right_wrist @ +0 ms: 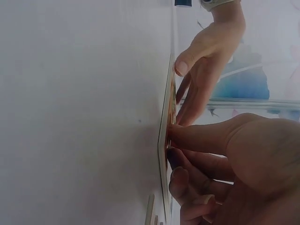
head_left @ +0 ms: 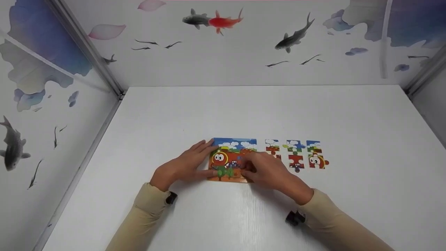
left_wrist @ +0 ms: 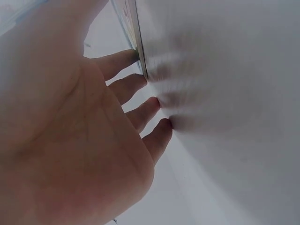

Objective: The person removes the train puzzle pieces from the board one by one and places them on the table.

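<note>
A colourful picture puzzle board (head_left: pixel 234 142), with a round-eyed red cartoon figure, lies flat on the white table. My left hand (head_left: pixel 186 165) rests against its left side, fingers spread near the upper corner and thumb on the lower edge. In the left wrist view two fingertips (left_wrist: pixel 133 56) touch the board's edge while the others rest on the table. Over the right half bends my right hand (head_left: pixel 270 170), its thumb and fingertips close together at the surface, pinching a puzzle piece mostly hidden by the fingers. The right wrist view shows the thumb (right_wrist: pixel 201 137) against the board.
Several loose puzzle pieces lie in two rows right of the board, among them a red one (head_left: pixel 296 161) and one with eyes (head_left: pixel 316 161). The right hand partly covers one piece. White panels with painted fish (head_left: pixel 294 37) stand around the table (head_left: pixel 181 111).
</note>
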The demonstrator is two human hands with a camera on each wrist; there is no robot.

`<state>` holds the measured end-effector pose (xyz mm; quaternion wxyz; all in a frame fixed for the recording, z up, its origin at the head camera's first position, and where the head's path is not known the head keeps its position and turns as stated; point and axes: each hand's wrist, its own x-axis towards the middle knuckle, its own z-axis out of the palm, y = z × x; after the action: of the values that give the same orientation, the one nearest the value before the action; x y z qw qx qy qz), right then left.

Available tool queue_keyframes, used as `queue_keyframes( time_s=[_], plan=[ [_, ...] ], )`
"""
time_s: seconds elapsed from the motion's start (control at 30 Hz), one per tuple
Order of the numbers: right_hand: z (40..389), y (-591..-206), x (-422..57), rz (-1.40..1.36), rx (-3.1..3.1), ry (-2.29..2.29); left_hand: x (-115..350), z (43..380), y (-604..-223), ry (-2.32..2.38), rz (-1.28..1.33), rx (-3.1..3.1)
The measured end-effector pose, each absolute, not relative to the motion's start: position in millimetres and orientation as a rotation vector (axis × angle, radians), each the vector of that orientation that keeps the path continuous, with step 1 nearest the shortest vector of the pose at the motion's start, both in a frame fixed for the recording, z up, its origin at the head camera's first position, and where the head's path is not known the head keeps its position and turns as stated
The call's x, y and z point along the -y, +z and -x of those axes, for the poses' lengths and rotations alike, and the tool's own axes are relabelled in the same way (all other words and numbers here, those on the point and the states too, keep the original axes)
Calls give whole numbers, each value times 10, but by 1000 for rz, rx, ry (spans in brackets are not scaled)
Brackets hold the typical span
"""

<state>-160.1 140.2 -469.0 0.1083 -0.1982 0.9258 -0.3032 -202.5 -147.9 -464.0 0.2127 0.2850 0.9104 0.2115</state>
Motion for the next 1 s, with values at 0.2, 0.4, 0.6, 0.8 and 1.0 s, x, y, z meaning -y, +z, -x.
queue_keyframes(
  time_s=[0.2,0.4,0.6,0.8,1.0],
  plan=[
    [1597,-4690,-1399,573,-2720,-894,1446,2005,-4638,559,-805,-2552],
    [1591,-4700,-1404,569,-2704,-912,1429,1987,-4642,536,-790,-2552],
    [1603,-4702,-1429,596,-2698,-939,1413,1992,-4624,527,-781,-2548],
    [1610,-4700,-1464,594,-2670,-944,1408,1991,-4624,530,-757,-2540],
    [1604,-4688,-1499,578,-2643,-953,1418,1992,-4646,531,-750,-2544]
  ],
)
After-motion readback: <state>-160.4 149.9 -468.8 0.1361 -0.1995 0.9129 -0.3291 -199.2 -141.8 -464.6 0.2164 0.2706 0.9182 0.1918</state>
